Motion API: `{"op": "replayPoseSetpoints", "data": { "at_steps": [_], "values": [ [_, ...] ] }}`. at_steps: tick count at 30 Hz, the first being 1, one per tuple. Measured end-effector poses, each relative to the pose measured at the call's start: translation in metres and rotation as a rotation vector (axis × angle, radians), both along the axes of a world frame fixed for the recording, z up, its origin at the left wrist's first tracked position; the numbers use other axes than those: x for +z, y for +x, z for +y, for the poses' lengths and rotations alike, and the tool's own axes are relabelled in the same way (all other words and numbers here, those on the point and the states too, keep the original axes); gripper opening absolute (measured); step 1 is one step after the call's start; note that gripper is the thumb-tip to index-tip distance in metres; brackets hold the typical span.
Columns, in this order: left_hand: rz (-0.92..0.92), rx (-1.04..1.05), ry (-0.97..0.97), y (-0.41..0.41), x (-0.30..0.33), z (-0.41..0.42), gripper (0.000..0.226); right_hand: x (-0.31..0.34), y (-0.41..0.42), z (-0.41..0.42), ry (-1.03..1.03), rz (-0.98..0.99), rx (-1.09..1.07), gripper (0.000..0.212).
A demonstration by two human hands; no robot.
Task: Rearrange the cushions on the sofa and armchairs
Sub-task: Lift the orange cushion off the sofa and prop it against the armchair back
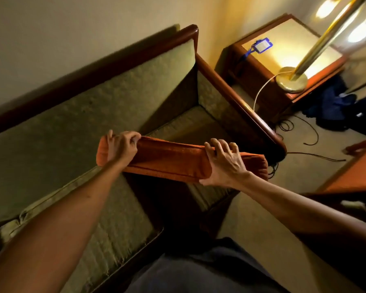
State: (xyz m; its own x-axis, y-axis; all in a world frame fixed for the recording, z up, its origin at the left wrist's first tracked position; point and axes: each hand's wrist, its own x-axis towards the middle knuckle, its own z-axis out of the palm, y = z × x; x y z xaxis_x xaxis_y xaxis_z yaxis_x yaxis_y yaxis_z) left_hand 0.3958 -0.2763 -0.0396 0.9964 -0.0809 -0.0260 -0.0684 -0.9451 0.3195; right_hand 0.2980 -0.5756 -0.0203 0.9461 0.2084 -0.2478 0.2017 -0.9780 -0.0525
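You hold the orange cushion (173, 161) edge-on above the sofa (93, 106): left hand (120, 148) pinching its end, right hand (224, 163) clasping it. Next, set it against the backrest.

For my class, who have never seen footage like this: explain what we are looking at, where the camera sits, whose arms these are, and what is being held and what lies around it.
There is no machine here. The single picture comes from a wide-angle camera worn on a person's head, looking forward and down, so the two bare arms reaching in from the bottom are the wearer's own. The left hand and the right hand each have a grip on one end of a flat rust-orange fabric cushion, held edge-up above the seat of an olive-green upholstered sofa with a dark polished wooden frame. Beside the sofa's arm stands a reddish wooden side table with a pale top. On it lie a blue card holder on a strap and the round brass base of a lamp. Thin dark cables trail over the carpet.
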Motion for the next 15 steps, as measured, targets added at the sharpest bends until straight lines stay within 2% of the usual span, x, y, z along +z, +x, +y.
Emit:
{"op": "replayPoseSetpoints", "data": {
  "at_steps": [1,2,4,5,7,11,15],
  "values": [
    [0.001,-0.095,0.006,-0.002,-0.002,0.000,0.039,-0.001,0.005,0.000,-0.009,-0.001,-0.061,0.122],
    [0.033,-0.221,0.065,-0.004,-0.002,0.000,0.064,0.000,0.011,0.000,-0.017,0.000,-0.107,0.122],
    [0.058,-0.478,0.270,-0.005,-0.002,0.004,0.117,0.000,0.021,0.000,-0.025,0.015,-0.121,0.124],
    [0.051,-0.579,0.390,-0.002,-0.002,0.007,0.130,-0.001,0.023,-0.001,-0.031,0.032,-0.104,0.124],
    [0.090,-0.690,0.530,0.004,0.002,0.005,0.130,0.002,0.020,-0.002,-0.044,0.051,-0.073,0.121],
    [0.060,-0.750,0.527,0.015,0.019,-0.015,0.109,0.012,0.005,-0.009,0.000,0.048,-0.114,0.100],
    [0.034,-0.831,0.528,0.010,0.048,-0.062,0.104,0.034,-0.029,-0.046,0.078,0.016,-0.227,0.088]
  ]
}}
